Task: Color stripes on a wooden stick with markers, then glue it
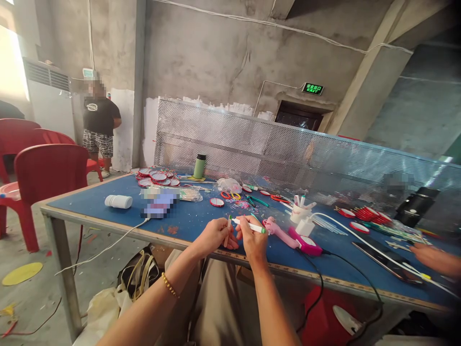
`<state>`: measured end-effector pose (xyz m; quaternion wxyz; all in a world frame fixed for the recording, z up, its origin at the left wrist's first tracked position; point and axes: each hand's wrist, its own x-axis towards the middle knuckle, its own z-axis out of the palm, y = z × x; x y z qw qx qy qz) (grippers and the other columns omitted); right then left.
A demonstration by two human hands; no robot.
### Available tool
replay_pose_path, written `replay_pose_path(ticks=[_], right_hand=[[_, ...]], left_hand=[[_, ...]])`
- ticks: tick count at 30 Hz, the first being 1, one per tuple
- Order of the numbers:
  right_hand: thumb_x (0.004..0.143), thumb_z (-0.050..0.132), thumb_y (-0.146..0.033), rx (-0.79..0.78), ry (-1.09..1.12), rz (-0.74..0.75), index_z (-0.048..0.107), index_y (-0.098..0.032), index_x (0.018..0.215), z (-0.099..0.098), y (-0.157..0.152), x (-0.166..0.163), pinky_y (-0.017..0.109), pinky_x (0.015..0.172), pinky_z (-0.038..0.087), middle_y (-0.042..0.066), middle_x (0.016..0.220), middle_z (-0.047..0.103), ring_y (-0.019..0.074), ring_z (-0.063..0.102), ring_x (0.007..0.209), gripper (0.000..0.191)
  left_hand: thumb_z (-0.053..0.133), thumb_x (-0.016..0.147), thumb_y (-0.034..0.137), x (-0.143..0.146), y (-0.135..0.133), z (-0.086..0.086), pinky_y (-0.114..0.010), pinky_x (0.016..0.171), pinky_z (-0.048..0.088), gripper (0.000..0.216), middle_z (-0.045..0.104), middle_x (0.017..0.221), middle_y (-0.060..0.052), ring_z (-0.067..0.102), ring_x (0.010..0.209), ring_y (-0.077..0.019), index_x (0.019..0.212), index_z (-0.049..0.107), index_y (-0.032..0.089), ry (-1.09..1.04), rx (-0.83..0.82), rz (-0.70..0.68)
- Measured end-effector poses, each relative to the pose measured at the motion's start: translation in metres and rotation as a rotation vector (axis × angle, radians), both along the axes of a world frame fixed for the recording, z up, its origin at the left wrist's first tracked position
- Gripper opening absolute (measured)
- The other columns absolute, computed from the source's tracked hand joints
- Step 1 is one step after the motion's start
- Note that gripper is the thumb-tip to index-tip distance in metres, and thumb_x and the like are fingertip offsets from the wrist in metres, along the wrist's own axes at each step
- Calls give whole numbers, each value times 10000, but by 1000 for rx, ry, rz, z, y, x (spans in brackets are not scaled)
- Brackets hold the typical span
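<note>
My left hand (213, 235) is closed in a pinch on a thin wooden stick (228, 229) held nearly upright over the near edge of the blue table (108, 211). My right hand (252, 240) is closed round a white marker with a green end (251, 226) that lies roughly level, its tip pointing left at the top of the stick. A bead bracelet sits on my left wrist. The two hands almost touch.
A pink glue gun (284, 233) with a black cord lies right of my hands. On the table are a white cup (299, 211), red-rimmed round pieces (158, 177), a white bottle (118, 201), a green flask (199, 166) and scissors. Another person's hand (435, 257) rests at right. Red chairs (46, 178) stand left.
</note>
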<state>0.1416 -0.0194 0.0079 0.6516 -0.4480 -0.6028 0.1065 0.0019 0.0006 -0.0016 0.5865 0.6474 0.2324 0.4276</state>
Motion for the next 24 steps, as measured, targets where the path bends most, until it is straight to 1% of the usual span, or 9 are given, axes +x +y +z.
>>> replay_pose_path(ticks=[9, 17, 24], right_hand=[[900, 586, -449, 20, 16, -2, 665, -195, 760, -2, 0, 0, 218, 429, 424, -38, 564, 588, 100, 517, 406, 300], [897, 579, -467, 8, -17, 6, 643, -202, 740, -1, -1, 0, 222, 417, 430, -37, 554, 586, 105, 513, 398, 314], [897, 587, -501, 17, 8, -6, 661, -197, 759, -2, 1, 1, 220, 412, 430, -32, 558, 590, 104, 514, 398, 342]], left_hand=[[613, 826, 450, 0, 0, 1, -299, 630, 583, 279, 718, 674, -35, 748, 644, -207, 787, 501, 198, -4, -7, 2], [621, 823, 476, -1, -2, 2, -293, 632, 583, 305, 733, 708, -42, 752, 654, -204, 782, 499, 199, -7, -10, -8], [631, 825, 494, -1, -1, 2, -292, 627, 580, 326, 719, 664, -41, 753, 652, -209, 792, 504, 195, -1, -9, -3]])
